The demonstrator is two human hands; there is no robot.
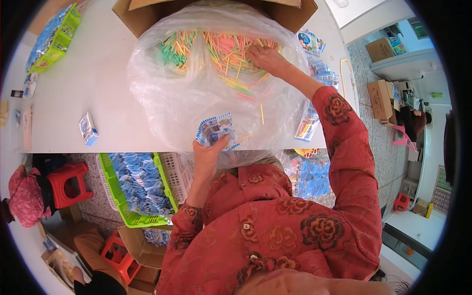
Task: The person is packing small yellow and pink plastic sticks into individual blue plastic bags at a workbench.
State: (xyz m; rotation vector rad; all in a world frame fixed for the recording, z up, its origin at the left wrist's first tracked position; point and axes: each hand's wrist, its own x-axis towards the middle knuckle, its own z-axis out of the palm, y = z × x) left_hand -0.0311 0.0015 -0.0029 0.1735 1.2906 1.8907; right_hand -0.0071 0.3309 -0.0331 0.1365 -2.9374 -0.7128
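My left hand (pixel 209 156) grips a small blue-and-white printed packet (pixel 213 129) above the table's near edge, thumb across its front. At the far middle, my right hand (pixel 267 57) has its fingers curled into a heap of thin coloured sticks (pixel 227 46), in pink, yellow, orange and green. The fingertips are partly hidden among them. The heap lies in a large clear plastic bag (pixel 162 105), spread over the table and draped past its edge. A few loose sticks (pixel 262 114) lie on the plastic nearer to me.
The bag's far end meets an open cardboard box (pixel 129 18). Several filled packets (pixel 309 123) lie at the right. A small packet (pixel 88 130) and a green basket (pixel 53 55) stand at the left. Below the edge sits a green crate (pixel 129 218) of blue packets, near red stools (pixel 69 185) and seated people.
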